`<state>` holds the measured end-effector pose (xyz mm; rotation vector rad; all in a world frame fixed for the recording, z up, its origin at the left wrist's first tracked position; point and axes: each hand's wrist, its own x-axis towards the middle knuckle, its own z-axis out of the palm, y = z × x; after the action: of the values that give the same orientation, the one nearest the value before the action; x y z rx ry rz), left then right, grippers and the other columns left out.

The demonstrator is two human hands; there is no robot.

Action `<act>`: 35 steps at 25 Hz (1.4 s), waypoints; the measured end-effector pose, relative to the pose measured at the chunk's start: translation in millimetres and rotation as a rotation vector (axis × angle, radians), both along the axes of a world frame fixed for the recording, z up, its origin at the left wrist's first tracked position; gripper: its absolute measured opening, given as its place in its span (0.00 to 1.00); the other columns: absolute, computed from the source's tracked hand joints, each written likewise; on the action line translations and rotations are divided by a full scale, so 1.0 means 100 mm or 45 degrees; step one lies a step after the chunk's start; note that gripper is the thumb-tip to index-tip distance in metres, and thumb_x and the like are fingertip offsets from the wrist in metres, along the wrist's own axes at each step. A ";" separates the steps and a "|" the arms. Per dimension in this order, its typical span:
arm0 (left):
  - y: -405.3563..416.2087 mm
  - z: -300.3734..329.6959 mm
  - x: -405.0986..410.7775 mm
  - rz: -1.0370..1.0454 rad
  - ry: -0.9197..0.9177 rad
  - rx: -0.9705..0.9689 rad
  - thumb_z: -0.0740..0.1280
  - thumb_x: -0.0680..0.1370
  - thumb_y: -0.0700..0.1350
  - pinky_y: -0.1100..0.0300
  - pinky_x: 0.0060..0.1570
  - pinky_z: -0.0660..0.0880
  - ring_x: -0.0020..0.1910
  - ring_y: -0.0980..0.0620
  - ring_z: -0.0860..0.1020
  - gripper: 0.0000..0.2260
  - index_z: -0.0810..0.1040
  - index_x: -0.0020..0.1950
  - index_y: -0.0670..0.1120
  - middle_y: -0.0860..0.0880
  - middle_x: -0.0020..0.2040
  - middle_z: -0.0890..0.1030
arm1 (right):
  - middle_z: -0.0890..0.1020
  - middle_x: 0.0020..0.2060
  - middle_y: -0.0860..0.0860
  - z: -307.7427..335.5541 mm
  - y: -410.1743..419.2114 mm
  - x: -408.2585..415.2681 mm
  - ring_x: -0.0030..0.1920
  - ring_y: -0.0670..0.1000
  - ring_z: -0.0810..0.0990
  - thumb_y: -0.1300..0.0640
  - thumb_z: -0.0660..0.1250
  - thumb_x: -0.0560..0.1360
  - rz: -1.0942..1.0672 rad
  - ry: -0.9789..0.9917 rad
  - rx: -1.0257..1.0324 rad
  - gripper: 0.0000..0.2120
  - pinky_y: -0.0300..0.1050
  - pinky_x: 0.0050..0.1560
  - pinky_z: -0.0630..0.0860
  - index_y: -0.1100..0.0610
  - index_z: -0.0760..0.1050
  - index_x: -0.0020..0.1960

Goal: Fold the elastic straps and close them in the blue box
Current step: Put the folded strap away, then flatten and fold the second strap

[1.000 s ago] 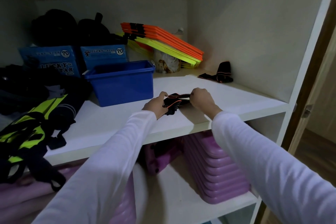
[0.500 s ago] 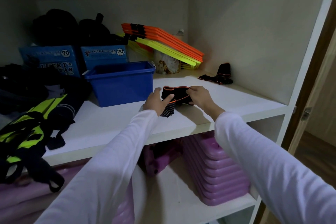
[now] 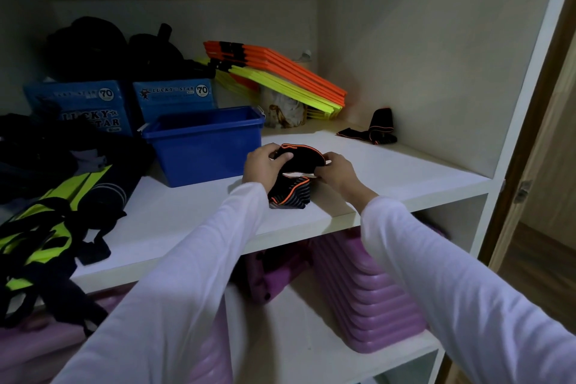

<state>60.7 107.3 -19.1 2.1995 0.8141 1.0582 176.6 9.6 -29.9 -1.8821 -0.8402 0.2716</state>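
A black elastic strap with orange edging (image 3: 293,187) sits partly folded near the front of the white shelf (image 3: 187,212). My left hand (image 3: 265,165) pinches its upper loop on the left. My right hand (image 3: 336,170) holds the same loop on the right. The folded lower part rests on the shelf under my hands. The blue box (image 3: 205,143) stands open, without a lid, just left of my hands. A second black and orange strap (image 3: 372,131) lies unfolded against the right wall.
Blue cartons (image 3: 173,97) and black bags (image 3: 93,47) fill the back left. Orange and yellow flat bars (image 3: 280,75) lean at the back. Neon yellow vests with black straps (image 3: 40,227) hang over the left edge. Purple steppers (image 3: 364,293) sit on the lower shelf.
Both hands have lifted the strap's upper loop higher and drawn it open, while the folded part stayed on the shelf. The view has shifted slightly.
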 end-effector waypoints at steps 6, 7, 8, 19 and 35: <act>0.07 0.32 -0.16 0.053 -0.374 0.053 0.66 0.77 0.46 0.68 0.45 0.66 0.52 0.47 0.78 0.14 0.80 0.56 0.38 0.41 0.53 0.83 | 0.78 0.44 0.60 0.00 0.11 -0.07 0.46 0.56 0.77 0.61 0.64 0.74 -0.079 -0.070 -0.144 0.04 0.43 0.44 0.70 0.61 0.76 0.46; 0.08 0.38 -0.22 0.081 -0.435 0.073 0.65 0.78 0.46 0.69 0.44 0.65 0.51 0.48 0.78 0.14 0.80 0.56 0.38 0.41 0.53 0.83 | 0.79 0.44 0.61 0.01 0.10 -0.03 0.47 0.57 0.78 0.61 0.64 0.74 -0.097 -0.105 -0.163 0.05 0.43 0.43 0.69 0.60 0.77 0.47; 0.12 0.44 -0.31 0.130 -0.512 0.076 0.65 0.78 0.47 0.68 0.43 0.65 0.50 0.48 0.77 0.14 0.79 0.56 0.37 0.41 0.54 0.82 | 0.80 0.47 0.62 0.03 0.08 0.00 0.49 0.59 0.79 0.61 0.65 0.74 -0.118 -0.163 -0.184 0.08 0.45 0.44 0.71 0.62 0.78 0.50; 0.58 0.21 -1.16 0.604 -0.594 -0.256 0.64 0.78 0.46 0.62 0.41 0.64 0.42 0.47 0.71 0.12 0.76 0.42 0.37 0.43 0.38 0.75 | 0.75 0.45 0.56 0.46 0.05 0.30 0.52 0.54 0.74 0.66 0.72 0.70 -0.085 0.315 0.005 0.08 0.50 0.54 0.74 0.63 0.73 0.44; 0.70 -0.16 -1.43 0.782 0.385 -0.397 0.64 0.78 0.44 0.53 0.61 0.71 0.64 0.40 0.74 0.17 0.75 0.63 0.36 0.39 0.64 0.76 | 0.71 0.61 0.63 0.06 0.25 0.10 0.64 0.63 0.70 0.56 0.65 0.75 -0.299 -0.434 -0.376 0.19 0.54 0.59 0.70 0.63 0.69 0.63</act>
<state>-82.7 176.8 -35.5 1.8993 1.7399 0.7836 186.4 34.6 -23.6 -2.3239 -0.8248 -0.0798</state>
